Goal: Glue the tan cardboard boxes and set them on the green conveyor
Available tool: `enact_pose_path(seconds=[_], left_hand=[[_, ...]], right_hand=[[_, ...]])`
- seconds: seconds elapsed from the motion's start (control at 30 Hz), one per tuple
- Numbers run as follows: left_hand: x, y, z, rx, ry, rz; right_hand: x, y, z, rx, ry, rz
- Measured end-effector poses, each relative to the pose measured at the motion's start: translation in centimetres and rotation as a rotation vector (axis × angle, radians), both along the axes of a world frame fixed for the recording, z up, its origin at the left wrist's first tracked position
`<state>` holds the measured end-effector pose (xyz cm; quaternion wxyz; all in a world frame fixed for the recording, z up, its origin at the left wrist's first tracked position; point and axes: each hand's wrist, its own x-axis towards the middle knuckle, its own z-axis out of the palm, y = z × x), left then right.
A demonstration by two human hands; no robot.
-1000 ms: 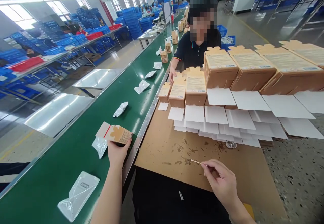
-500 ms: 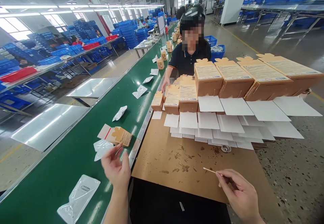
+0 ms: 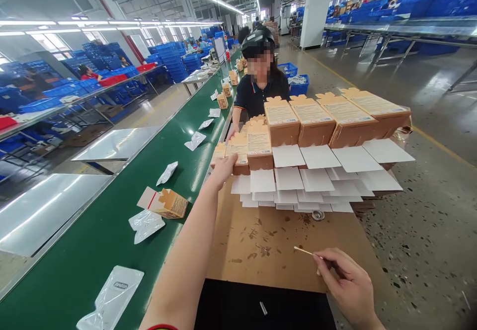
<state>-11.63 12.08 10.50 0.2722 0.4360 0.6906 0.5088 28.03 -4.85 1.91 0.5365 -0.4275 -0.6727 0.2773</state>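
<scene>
Two hands are at separate work: since the earlier views the left hand [image 3: 222, 169] has left the open carton [image 3: 174, 204] on the green conveyor belt [image 3: 67, 281] and reached forward to the small carton [image 3: 219, 150] at the near left end of the carton stack [image 3: 283, 123]. So the open carton now rests on the belt untouched, beside a crumpled pouch [image 3: 147, 224], and the reach is over at the stack. The left thumb lies against the cartons there, but the other fingers are hidden, so I cannot tell whether they have closed on one. The right hand [image 3: 347, 281] keeps its thumb and fingertips pinched together on a thin cotton swab [image 3: 303, 251], its pale tip over the brown cardboard sheet [image 3: 238, 276]. Across the stack, a co-worker's hand [image 3: 233, 130] is near the cartons. The cartons are matt kraft board, box-shaped with scalloped tabs; smooth white flaps [image 3: 316, 179] jut from them in overlapping tiers. The pouches look glossy and creased, the nearest pouch [image 3: 114, 295] flatter, with a dark printed label. Dark smears roughen the sheet, where a round, shiny metallic piece [image 3: 318, 215] lies beneath the flaps.
</scene>
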Motion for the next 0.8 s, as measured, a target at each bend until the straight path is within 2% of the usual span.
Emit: enact_pose_path(seconds=[0.07, 0.17, 0.23, 0.3, 0.4, 0.5, 0.57, 0.7, 0.8], left_hand=[[-0.8, -2.8, 0.1, 0.021, -0.072, 0.029], [-1.6, -9.2, -0.9, 0.146, -0.312, 0.12], [-1.2, -13.8, -2.5, 0.167, -0.418, 0.156], [-0.2, -17.8, -4.7, 0.104, -0.504, 0.192], [1.6, -21.5, -8.1, -0.036, -0.611, 0.243], [2.5, -22.6, -10.6, -0.123, -0.587, 0.229], [2.5, -22.5, -11.6, -0.139, -0.527, 0.23], [2.7, -22.0, -12.3, -0.117, -0.478, 0.265], [3.3, -22.0, -12.4, -0.087, -0.47, 0.244]], right_hand=[[1.0, 0.8, 0.3, 0.045, -0.055, -0.043], [2.9, 3.0, 0.5, 0.171, -0.156, -0.171], [3.9, 4.8, 0.2, 0.255, -0.241, -0.23], [4.4, 6.5, -0.5, 0.252, -0.346, -0.231], [4.4, 8.5, -1.7, 0.144, -0.487, -0.187], [4.4, 9.6, -2.6, 0.054, -0.568, -0.155], [4.7, 9.8, -2.6, 0.037, -0.59, -0.15], [4.9, 8.6, -1.7, 0.103, -0.512, -0.181], [2.3, 6.0, -1.5, 0.153, -0.319, -0.117]])
